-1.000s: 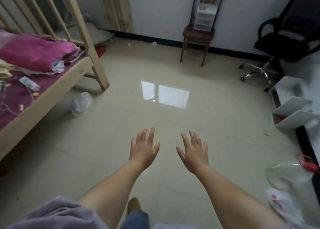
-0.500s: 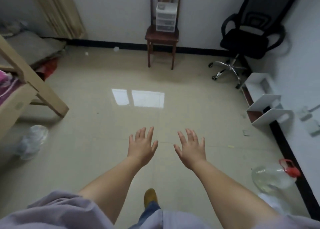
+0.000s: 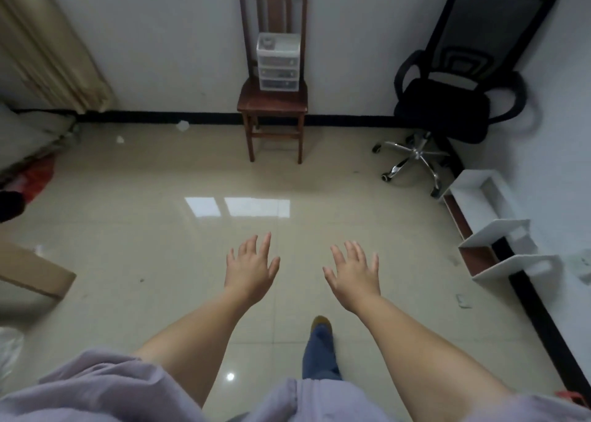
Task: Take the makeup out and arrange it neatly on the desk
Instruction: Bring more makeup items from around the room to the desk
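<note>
A small white drawer box [image 3: 278, 61] with three clear drawers stands on the seat of a wooden chair [image 3: 273, 101] against the far wall. What lies in the drawers is too small to tell. My left hand [image 3: 251, 268] and my right hand [image 3: 353, 273] are stretched out in front of me above the tiled floor, fingers spread, palms down, holding nothing. Both are well short of the chair. No desk is in view.
A black office chair [image 3: 454, 101] stands at the back right. White shelf pieces [image 3: 499, 239] lean along the right wall. A wooden bed post [image 3: 35, 274] is at the left edge, a curtain [image 3: 48, 44] at the back left. My foot [image 3: 321, 324] steps on open floor.
The view has swung right: the bed has slid out to the left, and the wooden chair with the drawer box is now centred and nearer. Both hands stay spread and empty.
</note>
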Demonstrator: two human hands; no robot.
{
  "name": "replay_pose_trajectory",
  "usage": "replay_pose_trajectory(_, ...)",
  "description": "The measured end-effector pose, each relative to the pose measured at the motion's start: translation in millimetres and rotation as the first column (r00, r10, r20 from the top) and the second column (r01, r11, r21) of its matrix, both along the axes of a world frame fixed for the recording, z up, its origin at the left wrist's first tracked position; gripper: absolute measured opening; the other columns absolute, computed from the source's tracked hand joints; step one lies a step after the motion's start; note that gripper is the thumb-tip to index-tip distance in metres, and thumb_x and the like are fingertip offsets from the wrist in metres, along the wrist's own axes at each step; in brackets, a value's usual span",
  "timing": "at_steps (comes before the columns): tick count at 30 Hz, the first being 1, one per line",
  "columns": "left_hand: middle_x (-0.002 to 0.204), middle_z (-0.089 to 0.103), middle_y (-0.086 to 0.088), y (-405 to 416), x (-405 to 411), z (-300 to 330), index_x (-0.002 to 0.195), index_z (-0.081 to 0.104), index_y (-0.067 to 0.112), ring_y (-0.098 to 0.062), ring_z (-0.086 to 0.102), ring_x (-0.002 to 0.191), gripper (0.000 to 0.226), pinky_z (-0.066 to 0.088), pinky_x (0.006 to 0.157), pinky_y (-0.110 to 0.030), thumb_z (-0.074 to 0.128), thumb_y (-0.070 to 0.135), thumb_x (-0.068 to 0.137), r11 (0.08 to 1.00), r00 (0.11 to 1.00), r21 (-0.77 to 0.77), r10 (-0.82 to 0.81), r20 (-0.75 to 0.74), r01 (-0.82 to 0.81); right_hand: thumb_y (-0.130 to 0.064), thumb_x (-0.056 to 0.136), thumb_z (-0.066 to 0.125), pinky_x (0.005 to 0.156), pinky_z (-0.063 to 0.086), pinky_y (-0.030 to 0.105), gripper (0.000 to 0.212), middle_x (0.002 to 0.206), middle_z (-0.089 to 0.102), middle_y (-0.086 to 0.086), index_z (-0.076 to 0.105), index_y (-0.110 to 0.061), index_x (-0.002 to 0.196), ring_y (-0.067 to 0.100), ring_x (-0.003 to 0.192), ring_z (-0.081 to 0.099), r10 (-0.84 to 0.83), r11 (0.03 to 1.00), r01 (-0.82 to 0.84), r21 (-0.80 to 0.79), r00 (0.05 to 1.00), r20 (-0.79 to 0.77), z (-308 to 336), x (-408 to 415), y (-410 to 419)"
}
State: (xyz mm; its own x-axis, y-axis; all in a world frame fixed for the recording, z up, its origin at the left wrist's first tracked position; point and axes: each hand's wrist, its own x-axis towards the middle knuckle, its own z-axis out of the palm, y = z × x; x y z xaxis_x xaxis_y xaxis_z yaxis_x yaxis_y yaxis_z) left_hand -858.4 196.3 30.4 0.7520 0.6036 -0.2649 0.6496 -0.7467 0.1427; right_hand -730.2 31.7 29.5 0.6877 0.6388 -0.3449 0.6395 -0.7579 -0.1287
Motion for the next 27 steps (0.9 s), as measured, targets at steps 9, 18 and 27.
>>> replay_pose_trajectory(9, 0.157, 0.013, -0.006, 119.5, 194.6, 18.3, 0.151, 0.001, 0.024, -0.021, 0.011, 0.145, 0.062, 0.009, 0.117, -0.044, 0.024, 0.047, 0.098, 0.996, 0.994, -0.047, 0.074, 0.083, -0.070, -0.048, 0.099, 0.020, 0.116, 0.000, 0.052, 0.057, 0.160, 0.004, 0.004, 0.007, -0.027, 0.151, 0.019, 0.147, -0.002, 0.090, 0.996, -0.089, -0.021, 0.996, 0.028, 17.8, 207.4, 134.8)
replay_pose_trajectory(18, 0.156, 0.017, -0.006, 311.0, 333.2, 0.1, 0.151, 0.005, 0.024, -0.021, 0.014, 0.144, 0.061, 0.013, 0.117, -0.044, 0.025, 0.048, 0.098, 0.992, 0.985, -0.001, 0.127, 0.118, -0.127, -0.047, 0.100, 0.018, 0.117, -0.002, 0.052, 0.057, 0.159, 0.003, 0.004, 0.006, -0.026, 0.151, 0.020, 0.147, -0.002, 0.127, 0.992, -0.128, 0.012, 0.990, 0.052, 7.6, 360.1, 322.3)
replay_pose_trajectory(27, 0.154, 0.020, -0.006, 508.7, 463.0, 19.9, 0.150, 0.009, 0.023, -0.021, 0.020, 0.142, 0.061, 0.017, 0.115, -0.042, 0.027, 0.047, 0.098, 0.995, 0.993, 0.066, 0.072, 0.089, -0.078, -0.046, 0.100, 0.022, 0.117, -0.002, 0.050, 0.056, 0.159, 0.006, 0.002, 0.009, -0.027, 0.151, 0.017, 0.147, 0.001, 0.064, 0.997, -0.065, 0.044, 0.998, 0.025, 26.6, 485.0, 505.4)
